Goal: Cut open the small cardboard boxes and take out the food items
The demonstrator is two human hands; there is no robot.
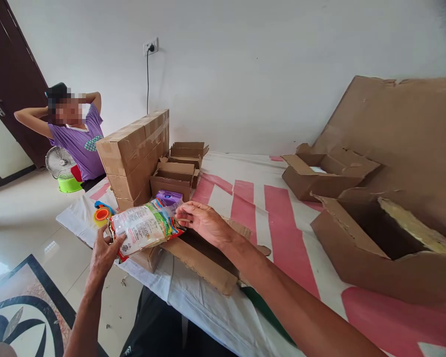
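A colourful printed plastic packet (141, 225) with a white label panel is tilted above the near table edge. My left hand (106, 250) grips its left end, thumb on top. At the packet's right end, my right hand (204, 223) has its fingers curled and pressed together. A clear, film-like patch shows by those fingertips, but what they pinch is too small to tell. Under my right wrist lies an open cardboard box (204, 265), its long flap toward me. Just behind the packet sits a purple box (169, 197).
Sealed cartons (134, 153) are stacked at the table's left, beside small open boxes (173, 178). An orange tape roll (102, 213) lies near the left edge. Two open boxes (357, 258) (319, 173) stand right, before a large cardboard sheet (401, 129). A person (78, 144) is behind the table.
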